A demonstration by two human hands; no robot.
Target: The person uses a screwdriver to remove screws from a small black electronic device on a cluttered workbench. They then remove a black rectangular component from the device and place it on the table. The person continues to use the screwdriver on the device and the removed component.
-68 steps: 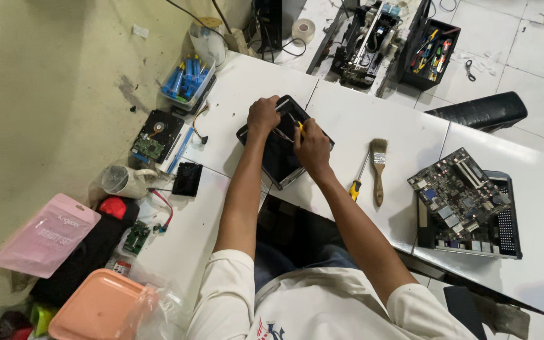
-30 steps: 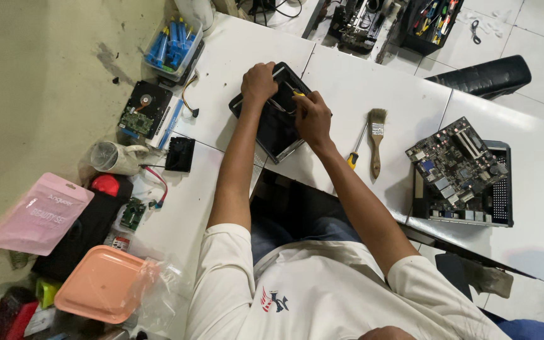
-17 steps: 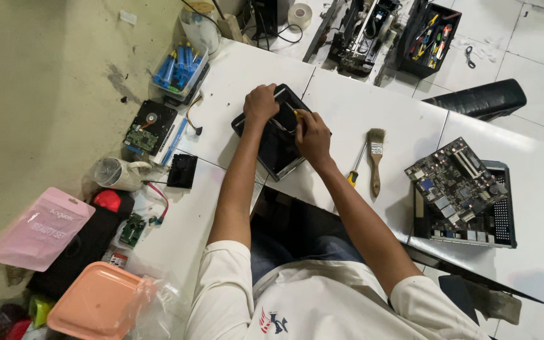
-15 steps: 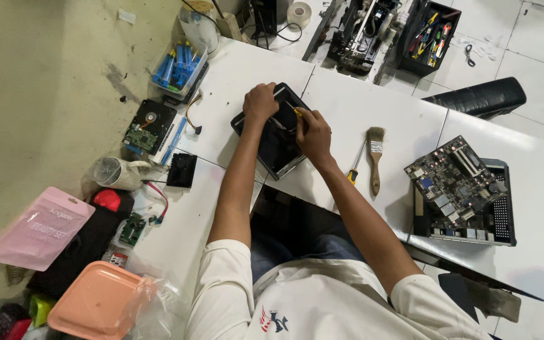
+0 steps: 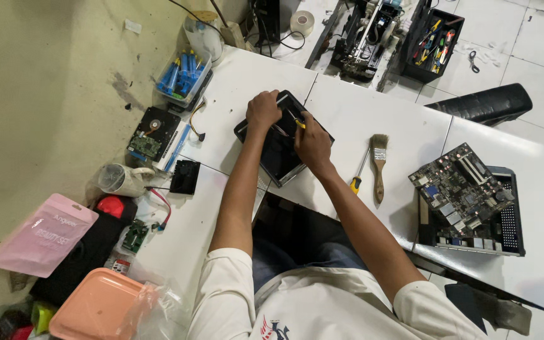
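Nearest to us, at the lower left edge of the white table [image 5: 234, 94], lies a salmon-pink tray [image 5: 92, 308] beside a pink pouch [image 5: 42, 234]. A little farther on that side we find a small green circuit board [image 5: 135, 235], a small black square part [image 5: 184, 176] and a hard drive [image 5: 152, 132] with its board showing.

Ahead of us, our two arms reach to a flat black device [image 5: 281, 141] lying near the middle of the table, turned at an angle. Our left hand [image 5: 263, 109] rests on its far left corner, fingers curled down and pressing on it. Our right hand [image 5: 312, 142] sits over its middle, fingers drawn together around a small yellow-handled tool [image 5: 300, 124]; we cannot tell what the tip touches, since the hand covers it.

Just right of the device lie a screwdriver [image 5: 358, 174] and a paintbrush [image 5: 379, 164], side by side. Farther right a motherboard [image 5: 461, 189] rests on a black case [image 5: 505, 220]. At the far left corner stands a clear box of blue syringes [image 5: 182, 74].
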